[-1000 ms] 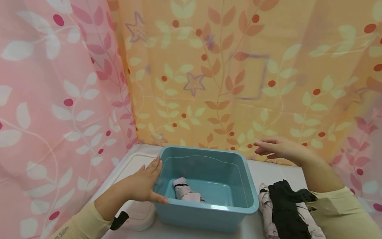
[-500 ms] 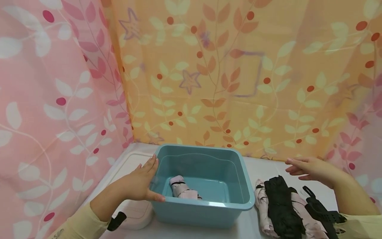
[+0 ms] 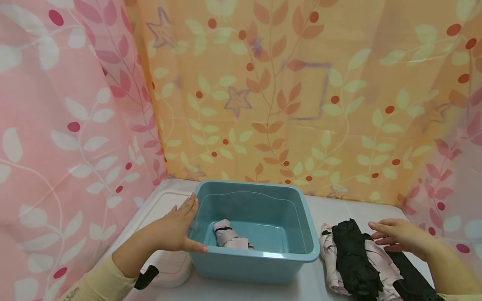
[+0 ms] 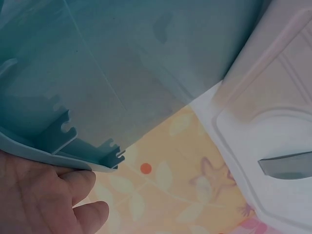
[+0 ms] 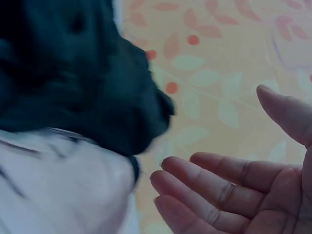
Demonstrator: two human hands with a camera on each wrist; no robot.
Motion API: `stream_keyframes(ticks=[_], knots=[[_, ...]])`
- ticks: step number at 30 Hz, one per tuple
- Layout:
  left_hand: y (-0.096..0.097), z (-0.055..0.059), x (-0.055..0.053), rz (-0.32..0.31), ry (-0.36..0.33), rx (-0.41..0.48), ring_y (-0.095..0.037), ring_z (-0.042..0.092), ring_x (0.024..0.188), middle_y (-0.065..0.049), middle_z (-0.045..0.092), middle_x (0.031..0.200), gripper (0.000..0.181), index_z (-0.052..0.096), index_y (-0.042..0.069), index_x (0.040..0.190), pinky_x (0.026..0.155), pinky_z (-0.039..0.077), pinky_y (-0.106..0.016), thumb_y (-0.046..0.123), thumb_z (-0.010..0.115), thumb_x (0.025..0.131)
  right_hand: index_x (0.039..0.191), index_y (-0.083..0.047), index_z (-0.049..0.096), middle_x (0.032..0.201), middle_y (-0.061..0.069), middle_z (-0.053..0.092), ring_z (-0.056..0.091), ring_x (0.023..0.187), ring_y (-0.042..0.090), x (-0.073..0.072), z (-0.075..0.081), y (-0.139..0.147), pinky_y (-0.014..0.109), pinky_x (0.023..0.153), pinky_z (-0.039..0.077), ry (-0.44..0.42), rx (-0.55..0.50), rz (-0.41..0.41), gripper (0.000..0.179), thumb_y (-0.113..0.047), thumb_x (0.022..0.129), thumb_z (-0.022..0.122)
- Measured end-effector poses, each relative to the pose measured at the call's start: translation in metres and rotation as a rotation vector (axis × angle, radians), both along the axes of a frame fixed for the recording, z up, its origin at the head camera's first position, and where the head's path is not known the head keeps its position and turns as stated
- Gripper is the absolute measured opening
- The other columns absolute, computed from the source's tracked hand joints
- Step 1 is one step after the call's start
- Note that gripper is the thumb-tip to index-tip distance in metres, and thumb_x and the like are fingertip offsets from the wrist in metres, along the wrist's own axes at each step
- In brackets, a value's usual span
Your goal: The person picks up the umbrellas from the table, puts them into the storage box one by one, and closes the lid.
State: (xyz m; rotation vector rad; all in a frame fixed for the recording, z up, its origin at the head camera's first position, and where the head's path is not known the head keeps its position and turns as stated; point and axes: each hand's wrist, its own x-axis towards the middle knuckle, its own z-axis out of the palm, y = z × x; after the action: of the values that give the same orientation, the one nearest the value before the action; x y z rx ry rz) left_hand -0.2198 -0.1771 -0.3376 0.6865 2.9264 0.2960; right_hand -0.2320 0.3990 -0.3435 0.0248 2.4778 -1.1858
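In the head view, my left hand (image 3: 171,230) rests on the left rim of a blue plastic tub (image 3: 248,267), its fingers extended along the side and its thumb over the front corner. The left wrist view shows the fingers (image 4: 83,187) against the tub's rim. A pale pink rolled cloth bundle (image 3: 229,237) with a dark band lies inside the tub. My right hand (image 3: 406,236), with nothing in it, hovers beside a black cloth bundle (image 3: 355,259) and pale pink bundles (image 3: 382,265) on the right. The right wrist view shows its fingers (image 5: 219,190) apart from the cloth.
A white lid-like piece (image 3: 173,271) lies left of the tub, partly under my left forearm. The white table (image 3: 354,207) meets an orange leaf-patterned curtain (image 3: 244,104) at the back. A pink curtain (image 3: 83,167) hangs at the left.
My right hand has moved right and down, from beyond the tub's right side to beside the bundles. The left hand stays on the tub's rim. The head view has shifted slightly.
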Motion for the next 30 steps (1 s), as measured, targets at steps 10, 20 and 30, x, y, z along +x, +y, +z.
stream_keyframes(ticks=[10, 20, 30], knots=[[0.002, -0.002, -0.001, -0.005, -0.002, 0.004, -0.029, -0.001, 0.140, -0.015, -0.003, 0.152, 0.130, 0.006, -0.001, 0.145, 0.107, 0.010, -0.056, 0.083, 0.052, 0.057, 0.112, 0.019, 0.046, 0.088, 0.013, 0.061, 0.065, 0.082, 0.028, 0.001, -0.020, -0.017, 0.041, 0.072, 0.053, -0.054, -0.038, -0.019, 0.061, -0.038, 0.092, 0.052], [0.003, 0.000, 0.000, 0.002, -0.013, 0.008, -0.028, -0.001, 0.140, -0.015, -0.004, 0.152, 0.130, 0.006, -0.001, 0.145, 0.107, 0.009, -0.056, 0.082, 0.053, 0.057, 0.114, 0.024, 0.038, 0.091, 0.015, 0.062, 0.064, 0.082, 0.029, -0.004, -0.029, -0.037, 0.041, 0.071, 0.053, -0.034, 0.071, -0.073, 0.071, -0.035, 0.085, 0.064], [0.001, 0.000, 0.000, 0.009, -0.017, 0.007, -0.028, -0.001, 0.140, -0.014, -0.005, 0.153, 0.130, 0.005, 0.000, 0.146, 0.107, 0.009, -0.055, 0.082, 0.053, 0.057, 0.109, 0.023, 0.045, 0.091, 0.022, 0.059, 0.062, 0.078, 0.028, -0.013, -0.038, -0.046, 0.039, 0.066, 0.052, 0.039, 0.232, -0.056, 0.076, -0.042, 0.078, 0.070]])
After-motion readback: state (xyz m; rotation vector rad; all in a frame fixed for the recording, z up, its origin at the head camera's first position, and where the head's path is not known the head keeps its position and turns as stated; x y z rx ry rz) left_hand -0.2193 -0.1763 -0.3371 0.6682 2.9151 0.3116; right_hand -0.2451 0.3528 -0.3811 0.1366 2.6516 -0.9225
